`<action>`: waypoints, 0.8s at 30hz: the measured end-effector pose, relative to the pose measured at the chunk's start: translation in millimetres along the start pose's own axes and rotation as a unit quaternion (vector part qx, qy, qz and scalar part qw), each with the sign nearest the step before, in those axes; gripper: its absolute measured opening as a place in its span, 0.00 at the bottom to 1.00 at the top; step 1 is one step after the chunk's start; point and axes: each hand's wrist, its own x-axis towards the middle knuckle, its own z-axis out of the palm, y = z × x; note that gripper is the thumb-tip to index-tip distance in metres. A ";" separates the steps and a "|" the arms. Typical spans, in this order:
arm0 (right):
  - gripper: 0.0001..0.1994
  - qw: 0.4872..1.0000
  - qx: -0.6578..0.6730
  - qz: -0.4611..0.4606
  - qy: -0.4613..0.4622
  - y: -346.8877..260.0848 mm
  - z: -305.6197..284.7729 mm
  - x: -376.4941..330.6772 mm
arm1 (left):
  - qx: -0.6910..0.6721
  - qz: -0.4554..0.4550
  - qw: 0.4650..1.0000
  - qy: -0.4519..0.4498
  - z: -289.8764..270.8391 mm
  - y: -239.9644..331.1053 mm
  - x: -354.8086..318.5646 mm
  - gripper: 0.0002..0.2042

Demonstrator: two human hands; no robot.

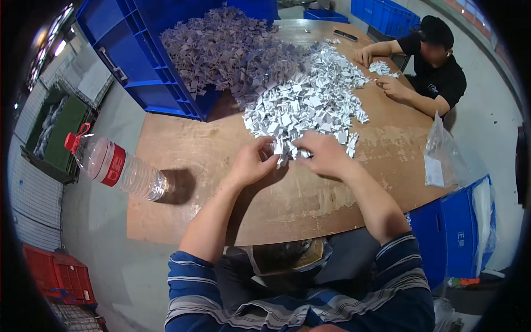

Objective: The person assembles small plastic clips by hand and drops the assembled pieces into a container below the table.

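A heap of small white flat pieces (310, 97) spreads across the wooden table (215, 144) in front of me. At the heap's near edge, my left hand (251, 162) has its fingers curled toward the thumb, right against the white pieces. Facing it from the other side, my right hand (327, 153) is closed too, its fingertips bent down among the pieces. A few white pieces lie in the narrow gap between both hands. What each hand pinches is too small and too covered to make out.
A blue crate (138, 61) lies on its side, spilling greyish, shaded pieces (221, 47). A large water bottle (119, 166) with a red cap stands at left. A co-worker (440, 69) handles a small pile at right, near a clear plastic bag (442, 157). An open box (287, 259) sits below the table's front edge.
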 end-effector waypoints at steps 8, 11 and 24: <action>0.08 0.998 -0.045 -0.015 -0.049 -7.4 18.9 0.8 | 0.064 0.002 0.998 -0.028 -0.1 -8.8 1.8 0.13; 0.08 0.999 -0.001 -0.003 -0.042 -6.7 18.3 0.6 | 0.067 -0.002 0.997 -0.032 3.1 -3.1 0.1 0.11; 0.06 0.867 0.383 0.315 -0.059 -14.3 3.9 7.1 | 0.364 -0.073 0.910 -0.183 -25.0 52.8 -10.0 0.14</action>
